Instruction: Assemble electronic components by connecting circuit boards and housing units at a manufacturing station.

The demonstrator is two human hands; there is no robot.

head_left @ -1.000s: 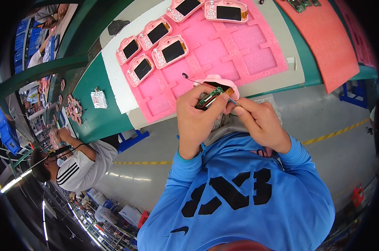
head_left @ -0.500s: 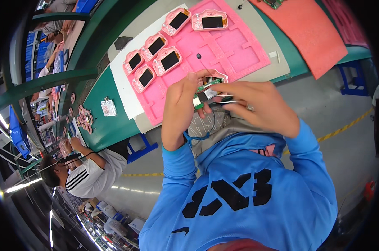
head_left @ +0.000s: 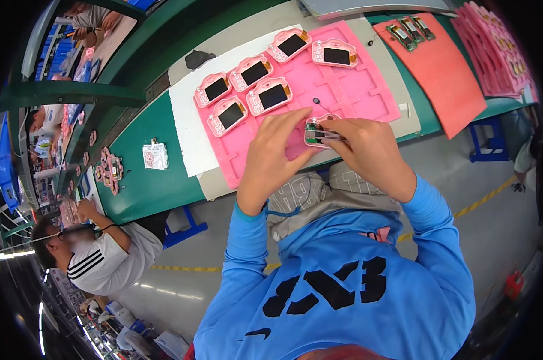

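Observation:
A small pink handheld-console shell (head_left: 311, 143) lies at the near edge of the pink foam tray (head_left: 373, 114), open side up. Inside it sits a green circuit board (head_left: 312, 128). My right hand (head_left: 370, 153) is closed over the shell's right side, fingers bent down to the board. A thin silvery tool, seemingly tweezers (head_left: 334, 137), shows between its fingers; they partly hide it and the board. My left hand (head_left: 274, 153) is at the shell's left, thumb and fingers spread apart, holding nothing. Several pink shells with dark screens (head_left: 268, 97) rest in the tray beyond my hands.
An orange-red foam sheet (head_left: 445, 84) at the right bears several circuit boards (head_left: 401, 37). Stacked pink trays (head_left: 493, 54) stand farther right. On the green bench (head_left: 178, 186) lies a small clear bag (head_left: 155, 155). A person in a white shirt (head_left: 112, 255) works at the left.
The shell and board, held up between both hands before, are now down at the tray's near edge. My left hand has let go and spread its fingers. The view has shifted.

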